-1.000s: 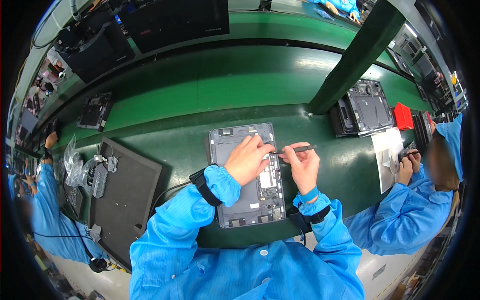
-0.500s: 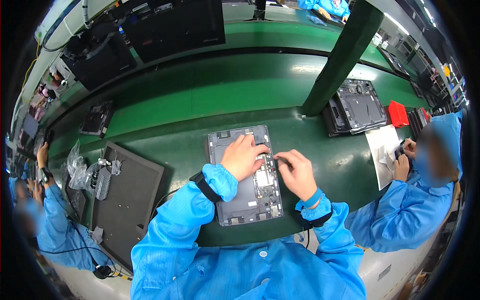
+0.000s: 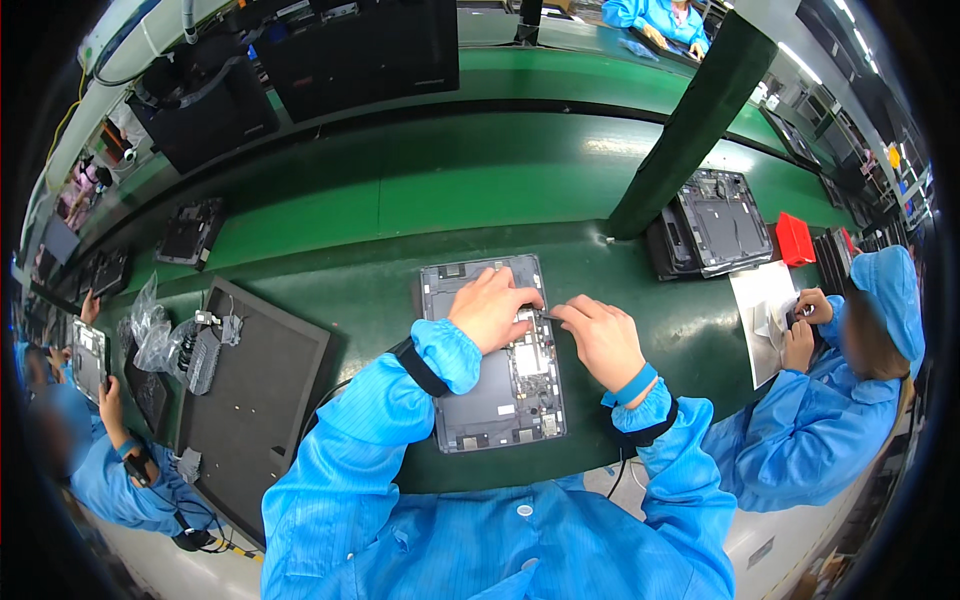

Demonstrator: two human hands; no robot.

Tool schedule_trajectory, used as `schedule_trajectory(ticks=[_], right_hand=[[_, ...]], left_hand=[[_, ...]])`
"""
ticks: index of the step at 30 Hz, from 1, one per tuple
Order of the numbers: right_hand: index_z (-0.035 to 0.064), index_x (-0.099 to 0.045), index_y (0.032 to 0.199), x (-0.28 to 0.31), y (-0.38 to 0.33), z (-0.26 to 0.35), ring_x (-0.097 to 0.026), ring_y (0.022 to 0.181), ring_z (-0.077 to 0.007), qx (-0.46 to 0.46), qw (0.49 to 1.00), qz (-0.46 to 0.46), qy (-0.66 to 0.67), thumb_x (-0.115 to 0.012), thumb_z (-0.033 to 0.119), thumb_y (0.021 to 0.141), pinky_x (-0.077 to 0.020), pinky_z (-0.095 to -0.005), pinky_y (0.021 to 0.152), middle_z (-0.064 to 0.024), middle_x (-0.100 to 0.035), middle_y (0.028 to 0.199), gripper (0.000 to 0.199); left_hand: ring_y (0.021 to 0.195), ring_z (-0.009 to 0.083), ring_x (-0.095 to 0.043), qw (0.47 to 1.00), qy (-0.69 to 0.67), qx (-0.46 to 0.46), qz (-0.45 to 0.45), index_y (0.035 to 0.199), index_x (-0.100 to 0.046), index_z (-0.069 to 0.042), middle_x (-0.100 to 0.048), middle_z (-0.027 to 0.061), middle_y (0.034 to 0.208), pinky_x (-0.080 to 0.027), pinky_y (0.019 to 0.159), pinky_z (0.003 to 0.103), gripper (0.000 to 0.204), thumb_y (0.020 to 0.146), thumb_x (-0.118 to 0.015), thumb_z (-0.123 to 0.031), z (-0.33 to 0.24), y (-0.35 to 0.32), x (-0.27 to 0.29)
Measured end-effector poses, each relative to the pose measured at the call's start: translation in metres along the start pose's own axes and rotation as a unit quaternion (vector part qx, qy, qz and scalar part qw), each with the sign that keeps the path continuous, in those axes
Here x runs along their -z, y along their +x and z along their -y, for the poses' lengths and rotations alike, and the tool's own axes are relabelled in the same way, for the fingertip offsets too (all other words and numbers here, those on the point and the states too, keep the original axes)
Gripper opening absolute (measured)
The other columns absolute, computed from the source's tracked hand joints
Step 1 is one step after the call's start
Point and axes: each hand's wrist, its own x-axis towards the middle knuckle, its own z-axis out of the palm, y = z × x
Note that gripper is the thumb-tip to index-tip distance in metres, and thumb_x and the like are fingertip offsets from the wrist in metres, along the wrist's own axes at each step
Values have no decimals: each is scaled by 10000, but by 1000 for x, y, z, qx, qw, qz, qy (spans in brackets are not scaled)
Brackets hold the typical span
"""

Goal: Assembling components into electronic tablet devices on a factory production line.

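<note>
An opened tablet or laptop chassis (image 3: 462, 415), grey with a bare circuit board along its right half, lies flat on the dark green bench mat. My left hand (image 3: 488, 308) rests over its upper middle, thumb and fingers curled together above the board; whatever they hold is hidden. At the chassis's right edge, my right hand (image 3: 602, 340) closes in a pinch, its fingertips beside the left ones. A small dark sliver shows at that pinch, too small to name. Both wrists wear bands over or beside the blue sleeves.
A black tray (image 3: 250, 400) with a clear plastic bag (image 3: 152, 335) beside it stands on the left. Stacked opened chassis (image 3: 722, 225) sit behind right, past a green post (image 3: 690, 130). Co-workers sit at both sides; a red bin (image 3: 795, 240) is near the right one.
My right fingertips have come inward over the chassis's edge, nearer the left hand. My left hand stays about where it was. The co-worker on the left now holds up a flat device.
</note>
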Motion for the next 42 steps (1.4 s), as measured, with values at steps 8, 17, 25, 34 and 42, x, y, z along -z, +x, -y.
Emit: schedule_trajectory(ticks=[8, 17, 25, 34, 42], right_hand=[[122, -701, 938, -4, 11, 0, -644, 762, -202, 7, 1000, -10, -16, -594, 19, 741, -487, -339, 655, -2, -613, 866, 247], [106, -691, 946, -9, 10, 7, -614, 728, -183, 39, 997, -21, -70, -584, 65, 745, -451, -334, 636, -6, -564, 813, 231], [87, -657, 905, -12, -2, 11, -642, 802, -275, -66, 997, -23, 45, -597, 61, 805, -486, -390, 700, -65, -631, 870, 119], [-19, -534, 1226, -19, -36, 22, -679, 901, -249, -173, 928, 31, 329, -494, -9, 897, -525, -343, 810, -182, -673, 1091, 332], [-49, -505, 1270, -63, -13, 1, -668, 850, -182, -267, 778, 18, 568, -522, 33, 924, -515, -289, 672, -152, -666, 1071, 355]], left_hand=[[947, 260, -525, 999, -1, -26, -38, 1073, -676, -243, -521, 59, 938, -481, 799, 384, 309, 770, -733, -244, 5, -2, -4], [956, 266, -524, 998, 2, -27, -50, 1079, -676, -234, -521, 60, 945, -483, 810, 388, 316, 769, -739, -240, 5, -2, -9], [915, 304, -554, 979, -29, -25, -202, 1113, -598, -121, -537, 123, 975, -487, 797, 409, 328, 800, -694, -138, -2, -29, -7], [875, 409, -554, 952, -54, 154, -258, 1113, -581, 33, -579, 210, 944, -462, 810, 471, 343, 918, -576, -249, 46, -133, -26], [1021, 172, -597, 762, -531, 259, -266, 1350, -395, 30, -609, 144, 1150, -490, 872, 304, 472, 984, -544, -228, 82, -53, -15]])
